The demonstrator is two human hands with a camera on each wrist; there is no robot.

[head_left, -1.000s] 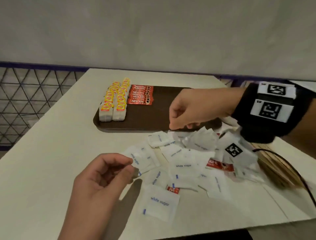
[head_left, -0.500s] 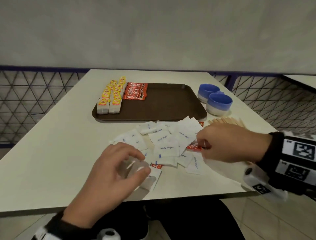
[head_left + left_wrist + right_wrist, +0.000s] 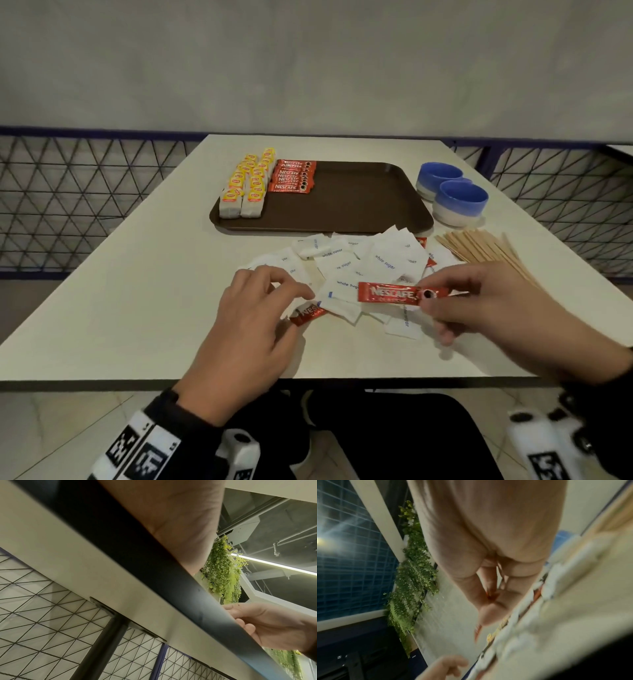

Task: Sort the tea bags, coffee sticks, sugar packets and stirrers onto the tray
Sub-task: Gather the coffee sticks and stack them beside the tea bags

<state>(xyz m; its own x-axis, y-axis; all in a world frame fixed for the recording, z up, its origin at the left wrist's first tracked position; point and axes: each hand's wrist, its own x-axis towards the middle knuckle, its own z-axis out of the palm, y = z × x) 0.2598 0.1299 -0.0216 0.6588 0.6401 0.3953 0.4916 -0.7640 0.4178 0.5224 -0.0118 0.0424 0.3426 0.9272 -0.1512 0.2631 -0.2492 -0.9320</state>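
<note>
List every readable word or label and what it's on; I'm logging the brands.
"NESCAFE": red coffee stick pinched by the right hand.
"NESCAFE": red coffee sticks stacked on the brown tray.
"white sugar": white paper sugar packets.
Yellow tea bag labels: too blurred.

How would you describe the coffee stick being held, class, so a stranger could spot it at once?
Start at the brown tray, then come nearer to the pile of white sugar packets. Above it, the right hand pinches a coffee stick: the only red one lifted clear, not lying half-buried.
</note>
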